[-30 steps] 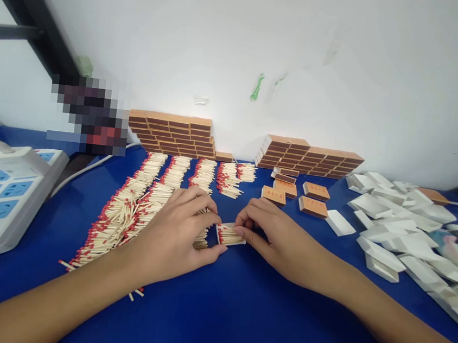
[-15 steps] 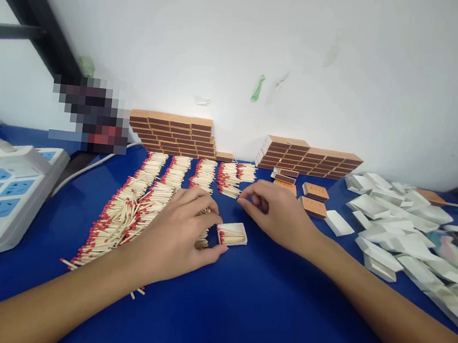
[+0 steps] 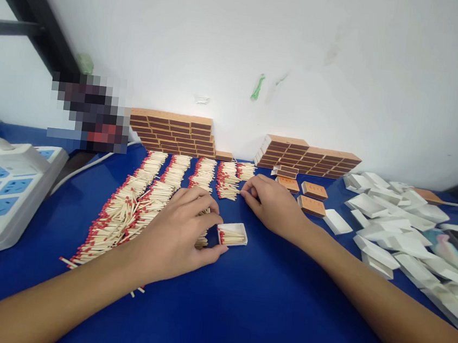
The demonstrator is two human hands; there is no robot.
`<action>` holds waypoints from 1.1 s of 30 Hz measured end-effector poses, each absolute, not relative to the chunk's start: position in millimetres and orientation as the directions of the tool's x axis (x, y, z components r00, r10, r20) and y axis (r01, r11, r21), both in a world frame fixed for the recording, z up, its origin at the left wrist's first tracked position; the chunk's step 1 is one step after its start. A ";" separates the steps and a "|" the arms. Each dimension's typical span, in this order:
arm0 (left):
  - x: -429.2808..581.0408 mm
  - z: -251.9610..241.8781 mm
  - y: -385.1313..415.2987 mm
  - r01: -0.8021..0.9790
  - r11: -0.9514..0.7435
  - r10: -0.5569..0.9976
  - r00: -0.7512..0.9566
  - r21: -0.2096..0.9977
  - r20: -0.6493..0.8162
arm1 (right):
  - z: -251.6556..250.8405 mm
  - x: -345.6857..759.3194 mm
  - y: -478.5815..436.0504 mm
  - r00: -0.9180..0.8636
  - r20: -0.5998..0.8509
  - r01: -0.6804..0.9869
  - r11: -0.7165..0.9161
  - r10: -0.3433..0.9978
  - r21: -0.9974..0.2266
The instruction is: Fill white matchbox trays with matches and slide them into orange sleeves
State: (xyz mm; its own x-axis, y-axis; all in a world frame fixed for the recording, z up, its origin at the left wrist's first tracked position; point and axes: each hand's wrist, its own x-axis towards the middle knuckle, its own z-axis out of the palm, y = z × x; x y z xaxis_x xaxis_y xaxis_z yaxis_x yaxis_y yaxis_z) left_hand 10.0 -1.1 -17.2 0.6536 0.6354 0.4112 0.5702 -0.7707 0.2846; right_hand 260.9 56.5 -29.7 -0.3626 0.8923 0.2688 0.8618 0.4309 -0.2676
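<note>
Right hand (image 3: 269, 200) farther from tray (image 3: 240, 229), by edge of matches (image 3: 228, 181); table (image 3: 236, 210) between

Matches (image 3: 177, 172): pale wood, matt heads. Match tray (image 3: 241, 229) and heaped trays (image 3: 389, 227): smooth white card. Matchboxes (image 3: 179, 135): matt printed card. Tabletop (image 3: 230, 313) looks smooth, faintly glossy. Power strip (image 3: 25, 221): smooth plastic. Wall (image 3: 234, 41): matt, scuffed in places.

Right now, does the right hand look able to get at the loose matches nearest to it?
Yes, most likely: the right hand is close beside the bare ends of those loose matches, and nothing visible stands between.
</note>
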 end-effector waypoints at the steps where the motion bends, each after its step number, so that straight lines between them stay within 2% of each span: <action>1: 10.3 -17.1 -1.0 0.572 -0.770 0.636 0.654 0.284 0.409 | -29.3 261.6 55.5 -0.366 0.264 0.868 0.430 0.892 -0.248; 5: 10.2 -16.5 -1.1 0.572 -0.772 0.634 0.657 0.278 0.407 | -28.1 266.0 49.4 -0.404 0.272 0.856 0.466 0.873 -0.224; 11: 9.2 -16.2 -1.4 0.572 -0.770 0.636 0.657 0.283 0.405 | -28.1 268.6 43.1 -0.396 0.332 0.818 0.493 0.856 -0.297; 17: 10.2 -15.4 -2.3 0.568 -0.771 0.636 0.659 0.288 0.401 | -28.5 260.1 41.4 -0.493 0.305 0.730 0.578 0.815 -0.364; 28: 9.4 -15.4 -3.9 0.556 -0.779 0.627 0.667 0.290 0.403 | -32.9 254.3 45.0 -0.485 0.311 0.698 0.576 0.818 -0.426; 33: 9.4 -14.9 -4.0 0.566 -0.771 0.637 0.669 0.294 0.383 | -31.2 251.4 44.1 -0.486 0.269 0.723 0.555 0.832 -0.411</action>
State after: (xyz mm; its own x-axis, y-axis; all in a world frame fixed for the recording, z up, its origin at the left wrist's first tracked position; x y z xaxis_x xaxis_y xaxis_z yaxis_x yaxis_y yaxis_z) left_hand 9.4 -4.0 -14.9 0.6690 0.6369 0.3831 0.5656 -0.7707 0.2937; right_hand 251.4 44.1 -31.2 -0.4857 0.8319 0.2686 0.7232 0.5549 -0.4112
